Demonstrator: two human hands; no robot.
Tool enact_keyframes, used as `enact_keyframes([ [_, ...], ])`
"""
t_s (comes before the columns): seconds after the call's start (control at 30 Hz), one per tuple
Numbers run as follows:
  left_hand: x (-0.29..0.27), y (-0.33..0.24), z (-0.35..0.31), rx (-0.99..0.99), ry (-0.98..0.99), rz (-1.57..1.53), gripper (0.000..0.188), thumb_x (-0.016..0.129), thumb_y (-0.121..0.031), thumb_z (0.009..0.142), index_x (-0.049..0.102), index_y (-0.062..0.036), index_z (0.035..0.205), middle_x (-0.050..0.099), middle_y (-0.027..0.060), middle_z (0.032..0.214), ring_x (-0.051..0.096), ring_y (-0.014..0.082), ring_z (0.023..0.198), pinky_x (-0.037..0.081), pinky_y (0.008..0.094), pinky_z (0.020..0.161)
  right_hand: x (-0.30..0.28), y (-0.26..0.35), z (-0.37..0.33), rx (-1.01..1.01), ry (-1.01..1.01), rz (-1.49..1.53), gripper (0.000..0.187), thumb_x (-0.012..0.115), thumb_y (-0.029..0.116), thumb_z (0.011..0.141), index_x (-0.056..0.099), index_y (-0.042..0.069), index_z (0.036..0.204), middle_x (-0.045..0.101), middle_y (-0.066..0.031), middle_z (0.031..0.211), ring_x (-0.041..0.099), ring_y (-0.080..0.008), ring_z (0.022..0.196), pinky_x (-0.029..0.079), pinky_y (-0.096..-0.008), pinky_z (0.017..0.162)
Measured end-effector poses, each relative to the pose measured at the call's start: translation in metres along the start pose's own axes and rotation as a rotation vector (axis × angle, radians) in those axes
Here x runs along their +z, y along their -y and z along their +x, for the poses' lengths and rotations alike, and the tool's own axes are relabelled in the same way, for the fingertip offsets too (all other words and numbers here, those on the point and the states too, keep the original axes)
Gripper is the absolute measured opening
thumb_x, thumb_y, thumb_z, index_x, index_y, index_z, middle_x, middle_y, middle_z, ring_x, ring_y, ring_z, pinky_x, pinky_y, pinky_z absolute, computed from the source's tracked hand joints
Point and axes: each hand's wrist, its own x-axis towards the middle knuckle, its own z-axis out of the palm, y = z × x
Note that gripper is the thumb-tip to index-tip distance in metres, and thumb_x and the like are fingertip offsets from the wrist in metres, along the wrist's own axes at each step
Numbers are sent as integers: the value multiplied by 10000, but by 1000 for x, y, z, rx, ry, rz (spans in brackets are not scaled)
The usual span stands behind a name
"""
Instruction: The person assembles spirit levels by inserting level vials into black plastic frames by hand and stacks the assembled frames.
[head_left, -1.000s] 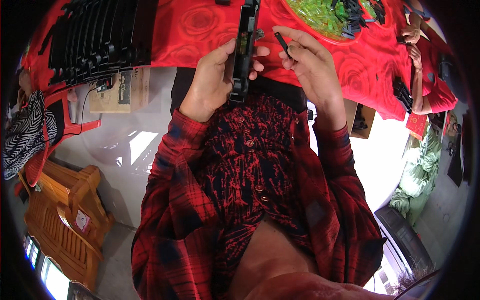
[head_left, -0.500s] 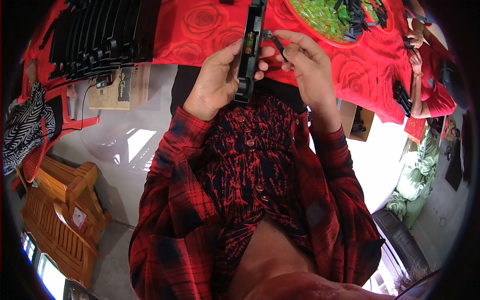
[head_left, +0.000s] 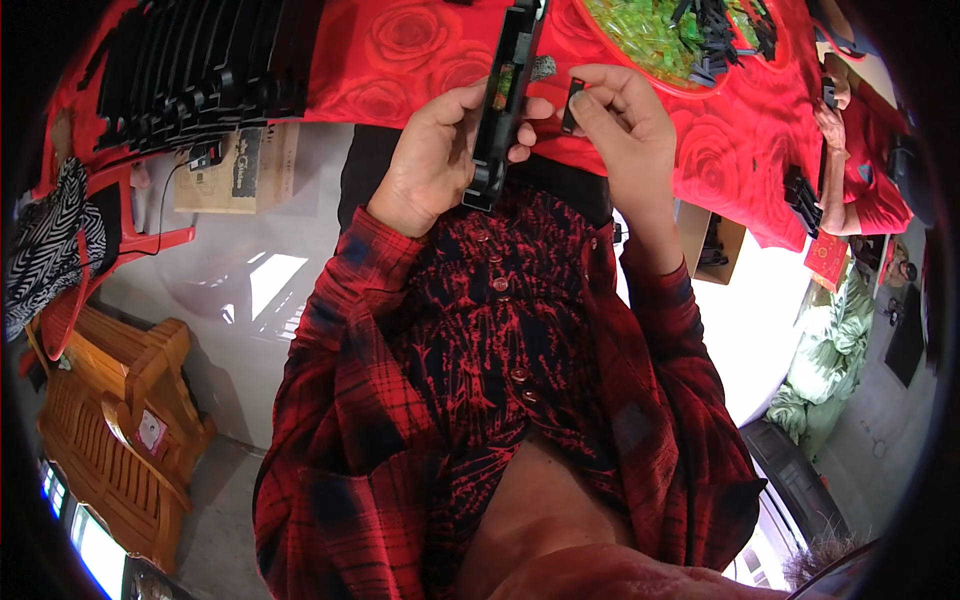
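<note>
My left hand [head_left: 425, 155] is wrapped round a long black spirit level body [head_left: 489, 150], holding it tilted above the table's front edge. A small yellow-green vial [head_left: 503, 88] shows inside its channel. To the right, my right hand [head_left: 635, 125] pinches a short flat black plastic strip [head_left: 573, 106] between thumb and fingers, upright and apart from the level. Just past the left fingertips, on the red rose-patterned cloth [head_left: 405, 40], lies a small grey speckled thing [head_left: 543, 68] that I cannot make out.
At the far right, a red tray [head_left: 690, 92] holds many green vials and black strips. Several black level bodies [head_left: 190, 75] lie in a row at the left. A co-worker's hands [head_left: 830, 125] work at the right edge. Cardboard boxes [head_left: 235, 175] stand below the table.
My right hand has drawn slightly away from the level, and the black strip now stands more upright in the pinch. My left hand still holds the level in nearly the same place.
</note>
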Motion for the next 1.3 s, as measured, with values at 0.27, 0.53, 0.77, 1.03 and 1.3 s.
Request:
enact_keyframes([
  [0.27, -2, 2, 0, 7, -8, 2, 446, 356, -255, 1051, 511, 39, 1348, 666, 208, 1164, 655, 236, 894, 545, 354, 809, -2, 1, 5, 38, -106, 187, 246, 639, 92, 966, 581, -48, 1160, 668, -90, 916, 672, -156, 809, 539, -269, 734],
  [0.53, 0, 2, 1, 9, -59, -12, 369, 424, -211, 1021, 537, 55, 1250, 654, 230, 1146, 626, 265, 873, 520, 361, 774, 1, 1, 7, 29, -132, 205, 258, 649, 89, 958, 573, -44, 1166, 660, -80, 915, 668, -149, 803, 536, -263, 735],
  [0.77, 8, 6, 0, 19, -153, 61, 376, 400, -239, 1038, 564, 17, 1259, 664, 184, 1114, 634, 252, 873, 516, 368, 790, 13, 19, 3, -82, -53, 156, 240, 658, 77, 953, 578, -28, 1154, 664, -58, 904, 649, -120, 779, 532, -255, 741],
  [1.03, 4, 9, 2, -3, -140, 88, 385, 389, -287, 1057, 609, -7, 1203, 681, 120, 1017, 645, 253, 858, 519, 372, 783, 26, 7, 14, -335, -79, -189, 99, 712, 43, 878, 688, -1, 963, 530, -61, 998, 583, -94, 742, 518, -218, 690],
  [1.3, -4, 10, 3, 2, -101, 77, 368, 412, -275, 1052, 583, -24, 1258, 684, 128, 1061, 660, 238, 892, 521, 356, 793, 32, 13, 17, -234, -81, -279, 89, 733, 77, 842, 706, 1, 881, 470, -86, 1016, 564, -80, 675, 488, -208, 455],
])
